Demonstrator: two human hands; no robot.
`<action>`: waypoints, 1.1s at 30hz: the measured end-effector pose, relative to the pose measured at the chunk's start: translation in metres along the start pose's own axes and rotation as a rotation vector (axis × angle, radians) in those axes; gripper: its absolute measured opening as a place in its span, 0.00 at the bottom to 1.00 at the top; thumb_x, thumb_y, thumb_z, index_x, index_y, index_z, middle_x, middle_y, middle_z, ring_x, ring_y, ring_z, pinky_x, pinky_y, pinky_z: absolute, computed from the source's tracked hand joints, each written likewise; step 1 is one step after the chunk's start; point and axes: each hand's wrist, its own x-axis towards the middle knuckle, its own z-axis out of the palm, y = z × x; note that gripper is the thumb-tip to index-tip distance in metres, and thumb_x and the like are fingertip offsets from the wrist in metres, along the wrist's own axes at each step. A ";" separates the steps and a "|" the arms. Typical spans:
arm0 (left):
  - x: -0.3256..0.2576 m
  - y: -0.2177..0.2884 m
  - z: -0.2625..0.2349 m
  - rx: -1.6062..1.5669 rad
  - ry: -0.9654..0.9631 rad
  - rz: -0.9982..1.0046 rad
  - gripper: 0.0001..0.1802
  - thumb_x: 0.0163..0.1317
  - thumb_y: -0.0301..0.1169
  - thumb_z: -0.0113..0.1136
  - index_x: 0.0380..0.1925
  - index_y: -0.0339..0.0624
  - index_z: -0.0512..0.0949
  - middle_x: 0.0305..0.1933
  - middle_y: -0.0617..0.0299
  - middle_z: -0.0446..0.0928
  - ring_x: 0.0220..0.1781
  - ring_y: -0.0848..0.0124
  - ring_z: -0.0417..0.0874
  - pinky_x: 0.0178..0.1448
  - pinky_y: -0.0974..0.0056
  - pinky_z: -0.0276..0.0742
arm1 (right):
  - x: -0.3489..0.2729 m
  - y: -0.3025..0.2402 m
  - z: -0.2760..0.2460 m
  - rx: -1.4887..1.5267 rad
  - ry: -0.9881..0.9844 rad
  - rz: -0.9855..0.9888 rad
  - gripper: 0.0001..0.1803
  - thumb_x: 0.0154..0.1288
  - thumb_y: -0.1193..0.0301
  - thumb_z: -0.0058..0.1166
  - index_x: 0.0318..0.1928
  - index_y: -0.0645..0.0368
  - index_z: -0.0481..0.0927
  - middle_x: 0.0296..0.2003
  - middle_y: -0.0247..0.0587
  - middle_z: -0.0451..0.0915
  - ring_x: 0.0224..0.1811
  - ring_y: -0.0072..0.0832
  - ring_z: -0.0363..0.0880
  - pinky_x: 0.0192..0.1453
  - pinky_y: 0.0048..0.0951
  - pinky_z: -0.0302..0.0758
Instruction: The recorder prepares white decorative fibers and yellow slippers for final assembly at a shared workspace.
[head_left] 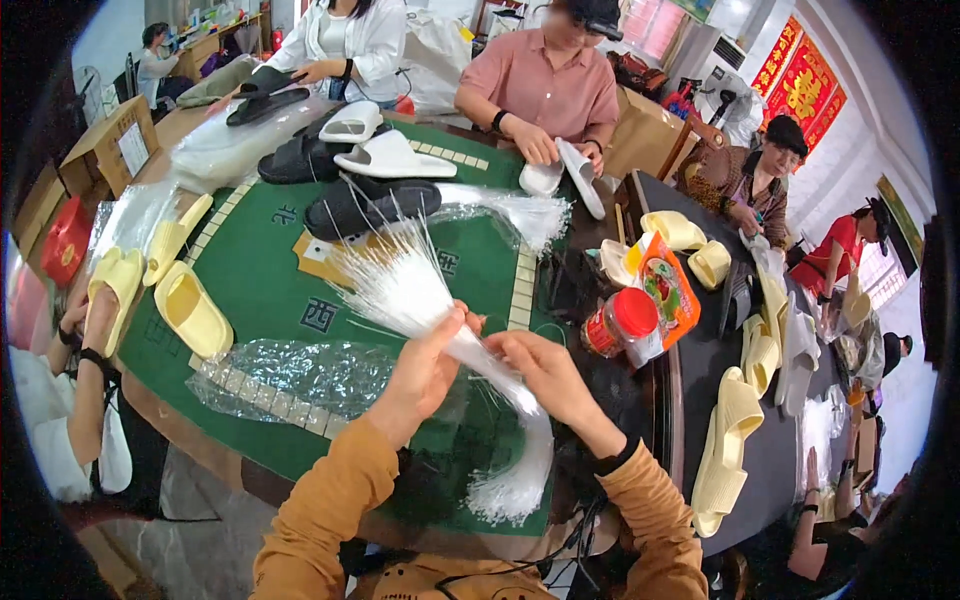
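A long bundle of thin white plastic strands (400, 275) is held above the green table mat, its far end fanned out and its near end curving down to the mat. My left hand (425, 365) is wrapped round its middle. Against the bundle's right side, my right hand (545, 375) has thumb and fingers pinched together on strands; how many is too small to tell. Beyond my hands lies another bunch of white strands (540, 220), partly in clear plastic. A black slipper (370, 205) sits just behind the fanned ends.
Crumpled clear plastic bags (300, 375) lie at left, near yellow slippers (193, 310). A red-lidded jar (620, 320) and an orange food tub (665, 290) stand at right. Yellow slippers (725, 450) line the dark neighbouring table. Across the table, a person in pink (545, 85) handles white slippers.
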 end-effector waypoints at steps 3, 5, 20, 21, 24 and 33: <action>0.005 0.012 -0.016 -0.201 0.003 0.090 0.08 0.69 0.31 0.56 0.44 0.42 0.73 0.38 0.63 0.76 0.52 0.65 0.76 0.64 0.56 0.71 | -0.002 0.001 -0.013 0.010 -0.039 0.043 0.11 0.70 0.69 0.52 0.44 0.64 0.81 0.34 0.38 0.83 0.37 0.20 0.79 0.44 0.24 0.75; 0.012 0.023 -0.027 -0.268 0.030 0.122 0.07 0.69 0.31 0.54 0.43 0.42 0.72 0.36 0.63 0.74 0.45 0.65 0.76 0.62 0.56 0.72 | -0.014 0.006 -0.032 -0.007 -0.094 0.141 0.10 0.67 0.70 0.55 0.43 0.65 0.81 0.34 0.37 0.83 0.36 0.18 0.78 0.42 0.22 0.75; -0.004 0.037 -0.029 -0.198 0.158 0.235 0.07 0.68 0.28 0.58 0.42 0.39 0.72 0.36 0.63 0.72 0.43 0.70 0.75 0.65 0.56 0.72 | -0.006 -0.050 0.021 -0.670 0.046 -0.676 0.15 0.49 0.76 0.55 0.42 0.57 0.78 0.40 0.37 0.79 0.42 0.35 0.80 0.42 0.33 0.79; -0.006 0.035 -0.020 -0.196 0.154 0.240 0.07 0.68 0.28 0.58 0.42 0.39 0.72 0.36 0.63 0.72 0.43 0.70 0.75 0.65 0.56 0.72 | 0.003 -0.047 0.033 -0.670 0.048 -0.682 0.15 0.49 0.76 0.55 0.42 0.57 0.78 0.40 0.37 0.79 0.42 0.35 0.80 0.42 0.33 0.79; -0.010 0.034 -0.006 -0.109 0.210 0.236 0.07 0.68 0.28 0.57 0.43 0.39 0.72 0.35 0.63 0.72 0.43 0.71 0.74 0.65 0.56 0.72 | 0.022 -0.031 0.048 -0.889 0.056 -0.746 0.13 0.50 0.73 0.54 0.39 0.57 0.76 0.37 0.35 0.75 0.37 0.32 0.77 0.35 0.31 0.77; 0.005 0.051 -0.062 -0.200 0.114 0.288 0.09 0.70 0.31 0.54 0.43 0.38 0.70 0.33 0.61 0.72 0.42 0.67 0.75 0.67 0.54 0.69 | -0.065 -0.030 -0.011 -0.654 -0.017 -0.638 0.13 0.49 0.77 0.57 0.38 0.59 0.75 0.43 0.40 0.79 0.39 0.36 0.79 0.40 0.34 0.79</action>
